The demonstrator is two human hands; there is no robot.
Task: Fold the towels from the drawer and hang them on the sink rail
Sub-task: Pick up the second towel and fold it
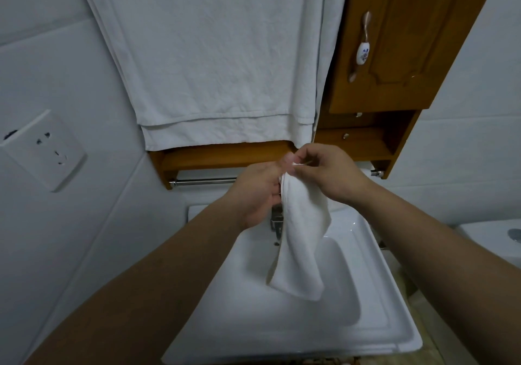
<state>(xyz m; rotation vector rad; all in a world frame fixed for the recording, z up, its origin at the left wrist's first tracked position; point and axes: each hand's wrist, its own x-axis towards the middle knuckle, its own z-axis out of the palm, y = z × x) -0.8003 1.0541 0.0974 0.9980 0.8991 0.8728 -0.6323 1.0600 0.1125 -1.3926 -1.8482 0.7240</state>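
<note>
A small white towel [301,235] hangs folded lengthwise over the white sink [375,302]. My left hand [259,192] grips its top edge from the left. My right hand [327,173] pinches the same top corner from the right, so both hands meet at the towel's upper end. The metal rail [203,180] runs under the wooden shelf [225,156], just behind my hands; its right end [376,173] shows past my right wrist. A large white towel [214,63] hangs flat above the shelf.
A wooden cabinet door [408,40] with a ceramic handle [362,51] is at upper right. A wall socket [45,150] sits on the left tiles. The tap [276,221] is partly hidden behind the small towel. A white toilet tank [496,237] is at right.
</note>
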